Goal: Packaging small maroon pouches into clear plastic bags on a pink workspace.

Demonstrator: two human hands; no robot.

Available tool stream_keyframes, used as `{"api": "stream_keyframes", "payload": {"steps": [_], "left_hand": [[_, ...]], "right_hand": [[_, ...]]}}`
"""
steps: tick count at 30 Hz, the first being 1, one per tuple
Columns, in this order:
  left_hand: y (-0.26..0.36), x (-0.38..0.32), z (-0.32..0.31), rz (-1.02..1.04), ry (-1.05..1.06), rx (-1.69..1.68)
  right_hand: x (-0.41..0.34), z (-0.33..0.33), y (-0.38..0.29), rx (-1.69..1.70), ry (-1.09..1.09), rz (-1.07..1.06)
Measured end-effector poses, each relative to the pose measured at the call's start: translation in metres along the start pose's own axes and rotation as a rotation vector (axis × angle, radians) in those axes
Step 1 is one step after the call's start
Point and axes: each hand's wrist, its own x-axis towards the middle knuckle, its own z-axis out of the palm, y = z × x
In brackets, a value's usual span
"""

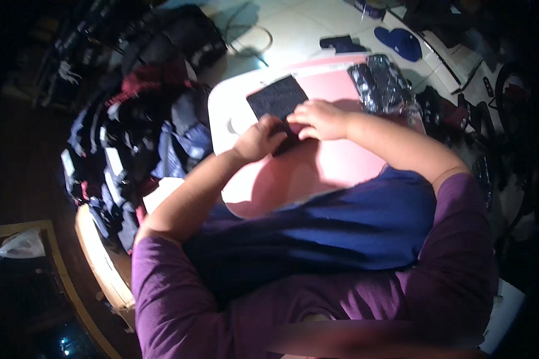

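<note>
A dark folded cloth (275, 96) lies across a small pink and white table (341, 161) before me. My left hand (260, 140) is at the cloth's near left part, with dark material between thumb and fingers. Close beside it, my right hand (322, 119) has its bent fingers on the cloth's near right edge. The fingertips of both hands are partly hidden against the dark fabric. To the right of my right hand, clear plastic packets (384, 85) with dark contents rest on the table's far right corner.
A large heap of dark garments (134, 134) with white tags stands at the left. Beyond the table, a blue slipper (399, 43) and a dark item (341, 44) lie on the tiled floor. An iron (22, 244) sits on a wood-edged surface at the lower left.
</note>
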Motion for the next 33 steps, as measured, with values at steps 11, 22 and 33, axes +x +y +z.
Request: {"api": "stream_keyframes", "payload": {"steps": [11,22,33], "left_hand": [[0.026,0.007,0.022,-0.159,0.019,0.500],[0.013,0.005,0.012,-0.122,-0.122,0.316],[-0.042,0.041,-0.010,0.048,0.044,0.092]], "right_hand": [[0.029,-0.010,0.036,0.400,-0.332,0.204],[-0.012,0.003,-0.015,-0.209,0.171,-0.108],[-0.023,0.017,-0.006,-0.174,0.139,0.014]]}}
